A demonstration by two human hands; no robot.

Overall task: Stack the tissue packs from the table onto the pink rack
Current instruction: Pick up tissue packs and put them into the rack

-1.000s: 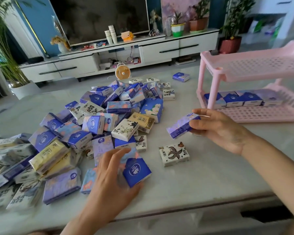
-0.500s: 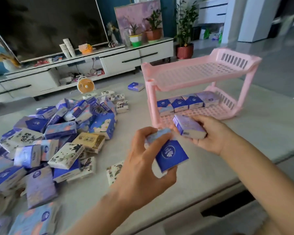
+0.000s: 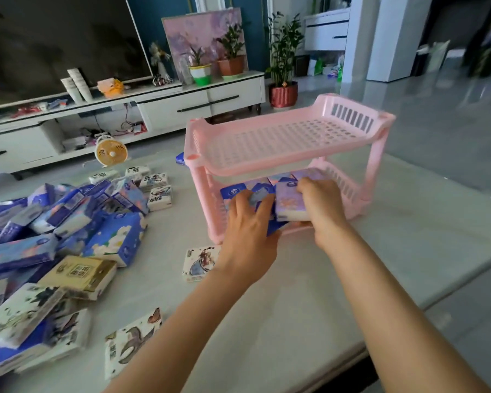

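Left hand (image 3: 250, 222) grips a blue pack (image 3: 274, 226), right hand (image 3: 321, 207) a lilac pack (image 3: 289, 204), inside pink rack (image 3: 253, 169).

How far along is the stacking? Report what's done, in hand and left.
Done: a row of packs lines the back of the rack's lower shelf. In hand: the right hand holds a lilac pack and the left hand a blue pack, both at that shelf's front. Left: the pile on the table, plus loose packs near it; the top shelf has none yet.
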